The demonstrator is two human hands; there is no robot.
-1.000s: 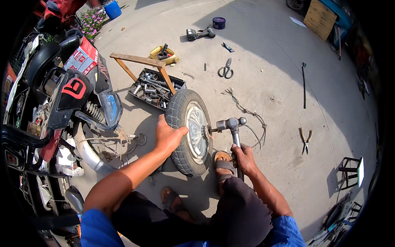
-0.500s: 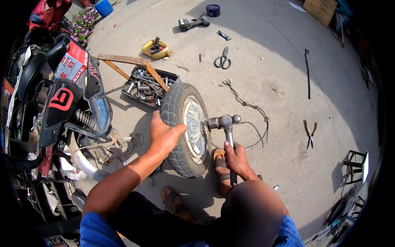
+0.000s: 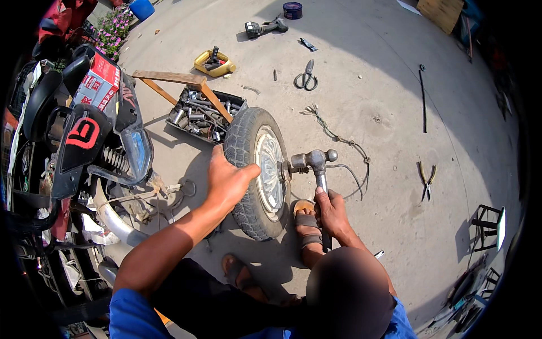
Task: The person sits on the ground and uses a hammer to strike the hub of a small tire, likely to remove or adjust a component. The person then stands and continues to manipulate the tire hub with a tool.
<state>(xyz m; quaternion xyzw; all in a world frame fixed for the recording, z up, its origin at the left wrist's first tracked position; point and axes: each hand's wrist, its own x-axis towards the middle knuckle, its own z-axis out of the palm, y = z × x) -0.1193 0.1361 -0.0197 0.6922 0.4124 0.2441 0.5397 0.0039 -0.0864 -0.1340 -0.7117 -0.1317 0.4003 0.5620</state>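
A wheel with a black treaded tyre (image 3: 244, 148) and a silvery hub stands upright on the ground in front of me. My left hand (image 3: 228, 179) grips the tyre's near left side, thumb over the sidewall toward the rim. In my right hand (image 3: 333, 213) is a ball-peen hammer (image 3: 316, 160), held by its metal handle. The hammer's flat face is beside the axle end (image 3: 287, 169) at the hub's right; a small gap seems to show between them. A thin cable (image 3: 351, 142) with loose wire ends trails from the axle area over the concrete.
Behind the wheel lies a wooden-handled toolbox (image 3: 199, 116) full of sockets. A stripped scooter (image 3: 101, 130) stands at the left. On the ground are a cut yellow container (image 3: 213, 66), scissors (image 3: 306, 76), a cordless power tool (image 3: 265, 28), pliers (image 3: 427, 181) and a long bar (image 3: 423, 99).
The hammer has drawn back to the right and slightly upward, away from the axle end. My left hand stays on the tyre, and the wheel has shifted a little.
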